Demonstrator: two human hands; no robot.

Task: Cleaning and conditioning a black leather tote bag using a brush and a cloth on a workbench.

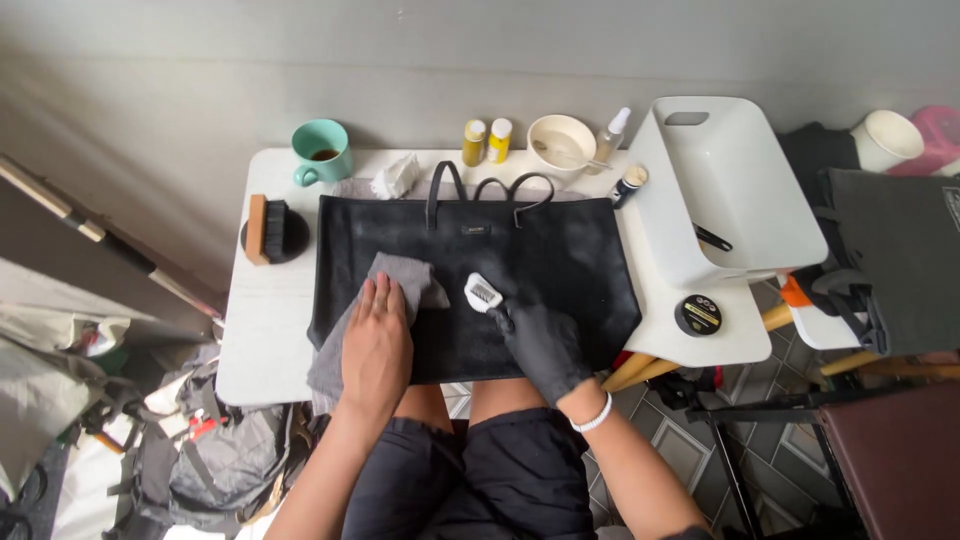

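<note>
Bag: I see the black bag (560, 262) lying flat across the white tabletop (268, 320), its long axis running left to right, handles pointing away from me.
Brush: a small white brush (483, 293) sits on the bag's middle, bristle end angled up and to the left, just ahead of my right hand.
Right hand: my gloved right hand (543, 345) is the nearer one to the brush; its fingers (510, 322) are curled tight around the brush handle.
Left hand: my bare left hand (376, 345) lies palm down on the bag's left part, fingers (381, 295) together and nearly straight, pressing a grey cloth (400, 275) flat.
Relation: the brush lies to the right of the cloth, near it but apart, with bare bag surface stretching further right.
Nearby: a wooden brush (266, 229) rests at the tabletop's left; a round tin (698, 315) at its right.
</note>
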